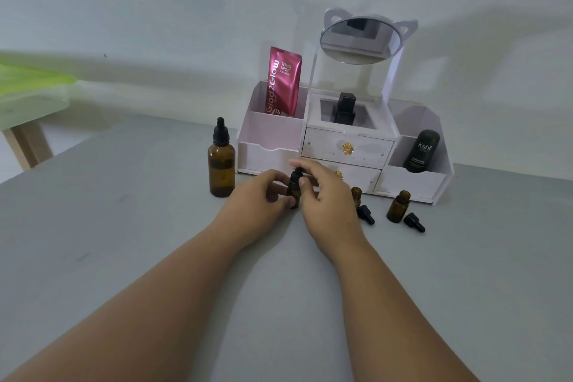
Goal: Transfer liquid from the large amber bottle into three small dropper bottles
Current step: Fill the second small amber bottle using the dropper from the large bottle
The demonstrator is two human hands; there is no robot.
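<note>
The large amber bottle [221, 164] stands upright on the grey table with its black dropper cap on, left of my hands. My left hand [259, 195] grips the body of a small amber dropper bottle [294, 191]. My right hand [322, 192] pinches that bottle's black dropper cap from above. A second small bottle [356, 195] stands open just right of my right hand, partly hidden, with its cap [366, 214] lying beside it. A third open small bottle [398, 206] stands further right, with its own cap [414, 222] on the table.
A white cosmetics organiser [273, 136] with drawers and a cat-ear mirror [361, 37] stands behind the bottles. It holds a pink sachet [282, 82], a black bottle [344, 110] and a dark Kahf container [421, 150]. A green-topped stand [28, 84] is at the far left.
</note>
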